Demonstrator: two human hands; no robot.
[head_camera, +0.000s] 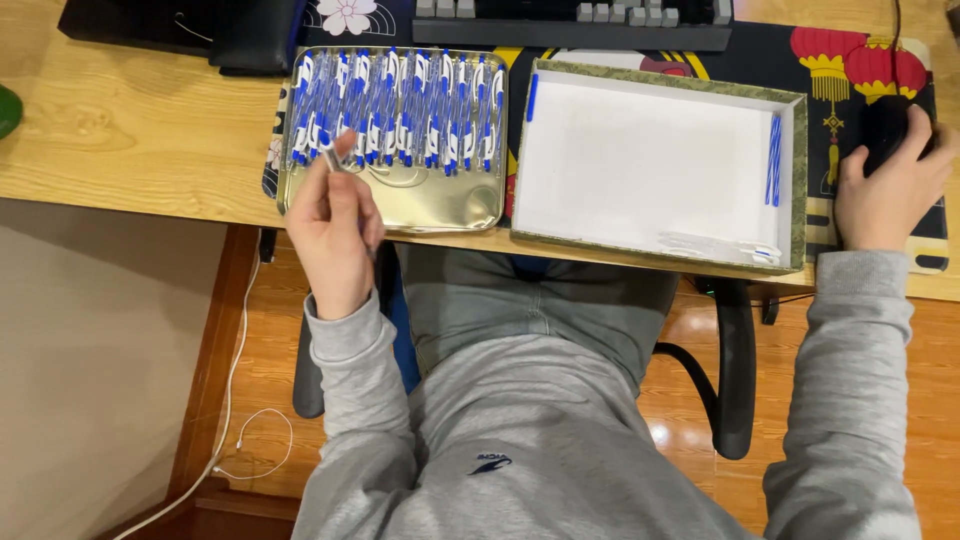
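My left hand (333, 225) hovers at the near edge of a shiny metal tray (440, 205) and pinches a small silvery pen part (333, 160) between thumb and fingers. The tray holds a row of several blue-and-white pens (400, 105). My right hand (890, 190) rests on a black computer mouse (885, 128) at the right of the desk. Between the hands lies a white shallow box (640, 160) with two blue pen parts (774, 158) against its right wall, one blue piece (532, 97) at its left wall and some clear pieces (715, 245) near its front.
A dark patterned desk mat (860, 60) lies under the box and mouse. A keyboard (570, 20) sits at the back, a black object (180, 25) at the back left. The wooden desk (120, 130) ends at my lap; a white cable (240, 400) lies on the floor.
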